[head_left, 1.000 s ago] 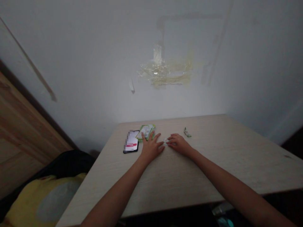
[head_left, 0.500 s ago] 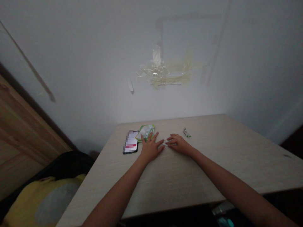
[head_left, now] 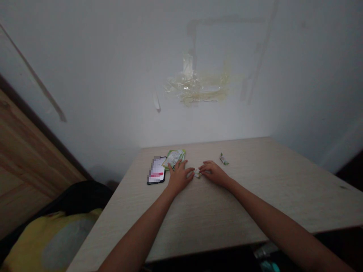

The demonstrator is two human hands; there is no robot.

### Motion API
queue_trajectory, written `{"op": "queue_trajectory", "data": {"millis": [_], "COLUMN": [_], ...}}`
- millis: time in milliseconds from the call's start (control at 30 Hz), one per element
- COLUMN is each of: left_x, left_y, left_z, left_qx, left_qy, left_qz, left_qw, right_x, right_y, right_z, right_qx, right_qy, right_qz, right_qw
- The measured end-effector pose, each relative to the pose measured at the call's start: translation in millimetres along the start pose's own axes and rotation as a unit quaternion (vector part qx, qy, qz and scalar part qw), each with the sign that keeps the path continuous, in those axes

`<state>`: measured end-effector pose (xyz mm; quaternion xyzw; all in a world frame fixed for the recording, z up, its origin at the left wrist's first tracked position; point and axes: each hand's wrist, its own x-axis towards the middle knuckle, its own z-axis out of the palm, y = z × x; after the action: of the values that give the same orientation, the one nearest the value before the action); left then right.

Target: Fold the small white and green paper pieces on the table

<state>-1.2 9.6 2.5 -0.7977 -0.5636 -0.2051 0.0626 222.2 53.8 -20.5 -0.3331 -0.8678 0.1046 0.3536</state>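
A small whitish piece like a wrapper (head_left: 197, 173) lies on the table between my hands. My left hand (head_left: 178, 176) pinches its left edge between thumb and forefinger, while the other fingers stretch forward. From the other side my right hand (head_left: 214, 174) has curled fingers closed at its right edge. A flat green and white packet (head_left: 173, 158) rests just beyond my left fingertips. Left of that packet is a phone (head_left: 156, 170) with its screen lit. Farther back on the right lies a crumpled green and white wrapper (head_left: 224, 159).
The pale wooden table (head_left: 272, 189) meets a white wall (head_left: 113, 75) that has torn tape (head_left: 198, 87) on it. To the left, below table height, is a yellow and grey soft item (head_left: 56, 241). Wooden panelling (head_left: 28, 158) stands at far left.
My left thumb and forefinger have drawn closer together. More of the small wrapper shows between my hands. The phone, packet and crumpled wrapper have stayed in place.
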Motion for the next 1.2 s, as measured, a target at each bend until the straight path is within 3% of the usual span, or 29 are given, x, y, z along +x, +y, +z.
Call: {"op": "queue_trajectory", "data": {"millis": [233, 500, 800, 1200], "left_x": [1, 4, 7, 2], "left_y": [-4, -3, -1, 10], "left_z": [-1.3, -0.4, -4.3, -6.7], "left_qx": [-0.029, -0.032, -0.022, -0.016], "left_qy": [-0.001, -0.005, -0.027, -0.028], "left_qz": [0.0, -0.01, -0.034, -0.029], "left_qw": [1.0, 0.999, 0.999, 0.999], "right_x": [0, 0, 1, 1], "right_y": [-5, -11, -19, -27], "right_z": [-3, -4, -3, -5], "right_qx": [-0.026, -0.064, -0.074, -0.066], "right_qy": [0.033, 0.011, -0.008, -0.013], "right_qz": [0.006, 0.006, 0.097, 0.12], "right_qw": [0.999, 0.998, 0.992, 0.99]}}
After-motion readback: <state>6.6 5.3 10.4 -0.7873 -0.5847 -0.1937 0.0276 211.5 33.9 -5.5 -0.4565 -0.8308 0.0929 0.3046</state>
